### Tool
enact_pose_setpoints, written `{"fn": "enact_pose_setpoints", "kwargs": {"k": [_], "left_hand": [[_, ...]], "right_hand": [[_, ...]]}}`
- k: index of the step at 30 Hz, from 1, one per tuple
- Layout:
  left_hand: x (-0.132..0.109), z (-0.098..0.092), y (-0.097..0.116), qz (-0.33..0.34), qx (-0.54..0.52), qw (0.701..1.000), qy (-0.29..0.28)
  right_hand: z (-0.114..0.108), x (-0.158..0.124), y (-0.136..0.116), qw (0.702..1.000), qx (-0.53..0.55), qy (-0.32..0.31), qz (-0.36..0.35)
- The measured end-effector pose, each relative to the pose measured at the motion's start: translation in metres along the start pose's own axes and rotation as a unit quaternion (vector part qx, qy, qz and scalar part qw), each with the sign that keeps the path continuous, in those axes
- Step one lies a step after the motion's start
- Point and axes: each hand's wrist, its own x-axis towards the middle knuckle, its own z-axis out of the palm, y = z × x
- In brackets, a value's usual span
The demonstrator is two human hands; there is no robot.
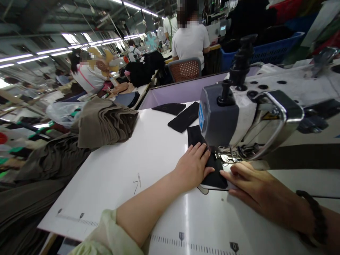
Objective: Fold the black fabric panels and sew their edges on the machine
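Note:
A black fabric piece (216, 179) lies under the head of a sewing machine (220, 109), close to its presser foot (225, 158). My left hand (193, 164) rests flat on the cloth with its fingers spread, left of the needle area. On the right, my right hand (255, 184) touches the edge of the same cloth with an extended index finger; its other fingers are partly curled, and I cannot make out anything held in them. Farther back on the table are two more black pieces, a rectangular one (183, 117) and a curved one (169, 108).
A stack of brown-grey fabric (106, 122) sits at the table's left edge, with more cloth (50, 159) hanging beside it. The white table (117, 180) has a printed ruler along its front. Behind are a lilac partition (172, 94), a chair (185, 69), a blue crate (265, 53) and several people.

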Motion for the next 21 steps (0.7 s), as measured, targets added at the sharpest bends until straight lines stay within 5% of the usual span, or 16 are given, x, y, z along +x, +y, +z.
{"fn": "enact_pose_setpoints", "kwargs": {"k": [21], "left_hand": [[0.0038,0.0025,-0.0047,0.003,0.007,1.0,0.011]], "right_hand": [[0.0022,0.0026,0.0009,1.0,0.003,-0.002,0.018]]}}
